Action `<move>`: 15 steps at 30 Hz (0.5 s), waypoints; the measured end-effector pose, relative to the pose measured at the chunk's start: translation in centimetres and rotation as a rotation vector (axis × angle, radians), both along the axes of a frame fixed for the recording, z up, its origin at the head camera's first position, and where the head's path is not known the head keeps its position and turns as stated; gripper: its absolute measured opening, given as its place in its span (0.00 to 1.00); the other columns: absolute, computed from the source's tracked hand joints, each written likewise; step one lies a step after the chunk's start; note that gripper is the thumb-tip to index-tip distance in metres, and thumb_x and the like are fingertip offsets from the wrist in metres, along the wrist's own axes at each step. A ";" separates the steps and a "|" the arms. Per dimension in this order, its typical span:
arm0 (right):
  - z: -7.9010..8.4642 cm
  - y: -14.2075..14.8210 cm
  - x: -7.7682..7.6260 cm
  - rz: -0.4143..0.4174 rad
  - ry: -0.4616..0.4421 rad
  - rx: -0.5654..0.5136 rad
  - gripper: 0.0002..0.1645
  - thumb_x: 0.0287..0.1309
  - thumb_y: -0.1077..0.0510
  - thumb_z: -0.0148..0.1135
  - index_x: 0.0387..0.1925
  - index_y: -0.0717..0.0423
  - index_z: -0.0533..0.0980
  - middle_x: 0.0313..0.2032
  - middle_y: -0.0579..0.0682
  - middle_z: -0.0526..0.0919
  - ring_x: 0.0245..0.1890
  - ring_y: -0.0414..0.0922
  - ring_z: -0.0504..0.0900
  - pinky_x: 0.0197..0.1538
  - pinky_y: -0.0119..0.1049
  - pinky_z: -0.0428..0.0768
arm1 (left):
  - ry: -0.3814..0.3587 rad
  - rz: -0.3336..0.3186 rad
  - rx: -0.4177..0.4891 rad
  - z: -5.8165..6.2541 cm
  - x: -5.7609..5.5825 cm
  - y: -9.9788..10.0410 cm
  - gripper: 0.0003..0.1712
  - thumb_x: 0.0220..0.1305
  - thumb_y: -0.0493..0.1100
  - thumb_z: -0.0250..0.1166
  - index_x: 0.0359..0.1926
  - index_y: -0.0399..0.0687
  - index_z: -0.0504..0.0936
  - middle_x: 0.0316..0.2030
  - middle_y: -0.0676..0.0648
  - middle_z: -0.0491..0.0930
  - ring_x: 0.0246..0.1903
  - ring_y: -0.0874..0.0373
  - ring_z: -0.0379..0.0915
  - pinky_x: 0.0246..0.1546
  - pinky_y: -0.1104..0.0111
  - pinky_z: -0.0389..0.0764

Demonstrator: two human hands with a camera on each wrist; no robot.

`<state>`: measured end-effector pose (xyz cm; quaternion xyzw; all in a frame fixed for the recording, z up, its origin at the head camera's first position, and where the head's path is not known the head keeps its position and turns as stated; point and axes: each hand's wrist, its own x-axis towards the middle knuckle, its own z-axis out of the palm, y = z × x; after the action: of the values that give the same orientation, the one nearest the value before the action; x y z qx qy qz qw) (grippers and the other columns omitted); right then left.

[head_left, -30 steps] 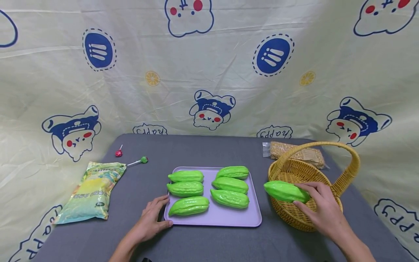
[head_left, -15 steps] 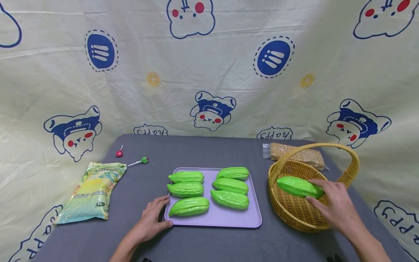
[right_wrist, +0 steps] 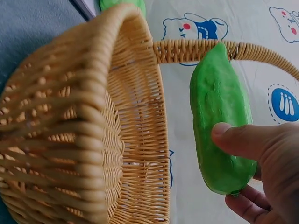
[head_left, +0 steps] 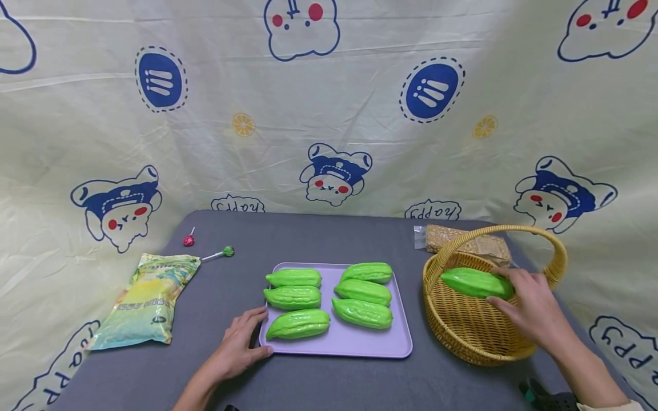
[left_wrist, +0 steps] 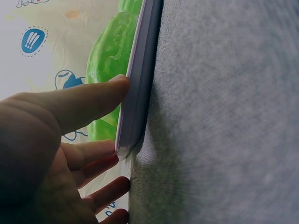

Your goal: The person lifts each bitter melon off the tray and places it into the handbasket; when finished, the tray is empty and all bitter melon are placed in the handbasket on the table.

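My right hand (head_left: 534,305) grips a green bitter melon (head_left: 475,283) by its right end, thumb on the near side. The melon hangs over the mouth of a woven basket (head_left: 475,337); the right wrist view shows it (right_wrist: 219,107) off to the side of the rim. My left hand (head_left: 239,344) rests at the left end of a lilac tray (head_left: 370,345), its thumb at the front rim and fingers along the side. Several bitter melons (head_left: 298,323) lie on the tray in two columns. From the left wrist, the thumb and fingertips (left_wrist: 119,88) touch the tray's edge.
The basket's tall arched handle (head_left: 498,229) rises over its mouth. Behind it lies a clear vacuum pack of beans or grains (head_left: 442,237). A yellow-green bag (head_left: 146,302) is at left, near a red lollipop (head_left: 188,241) and a green lollipop (head_left: 228,251).
My right hand has carried the bitter melon rightward and away from me, from the basket's left rim to over its far part. The left hand and the tray have stayed put.
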<state>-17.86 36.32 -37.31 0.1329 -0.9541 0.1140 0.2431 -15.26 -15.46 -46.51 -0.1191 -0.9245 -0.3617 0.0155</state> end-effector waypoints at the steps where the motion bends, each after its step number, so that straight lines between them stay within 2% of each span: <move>1: 0.1 0.1 -0.2 0.000 0.000 0.003 0.34 0.37 0.64 0.74 0.50 0.67 0.72 0.43 0.68 0.77 0.40 0.59 0.71 0.44 0.51 0.59 | -0.001 0.000 -0.001 0.0 0.0 0.0 0.39 0.44 0.45 0.73 0.59 0.39 0.72 0.62 0.44 0.69 0.60 0.44 0.62 0.55 0.46 0.60; 8: -0.1 0.8 -1.3 -0.015 -0.005 0.028 0.36 0.37 0.62 0.74 0.52 0.66 0.71 0.44 0.69 0.74 0.41 0.62 0.70 0.44 0.56 0.61 | 0.001 0.001 -0.002 0.0 0.0 -0.1 0.39 0.44 0.45 0.73 0.59 0.40 0.72 0.62 0.45 0.69 0.60 0.45 0.62 0.54 0.49 0.61; 15: 0.0 1.2 -2.2 -0.013 -0.007 0.033 0.35 0.39 0.62 0.74 0.53 0.64 0.72 0.44 0.65 0.73 0.41 0.60 0.68 0.42 0.51 0.61 | 0.000 0.000 -0.005 0.0 0.0 -0.1 0.39 0.44 0.45 0.73 0.59 0.40 0.72 0.62 0.45 0.69 0.59 0.46 0.63 0.53 0.50 0.61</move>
<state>-20.01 37.51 -37.33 0.1302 -0.9575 0.0973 0.2381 -15.29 -15.55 -46.55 -0.1190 -0.9254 -0.3595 0.0150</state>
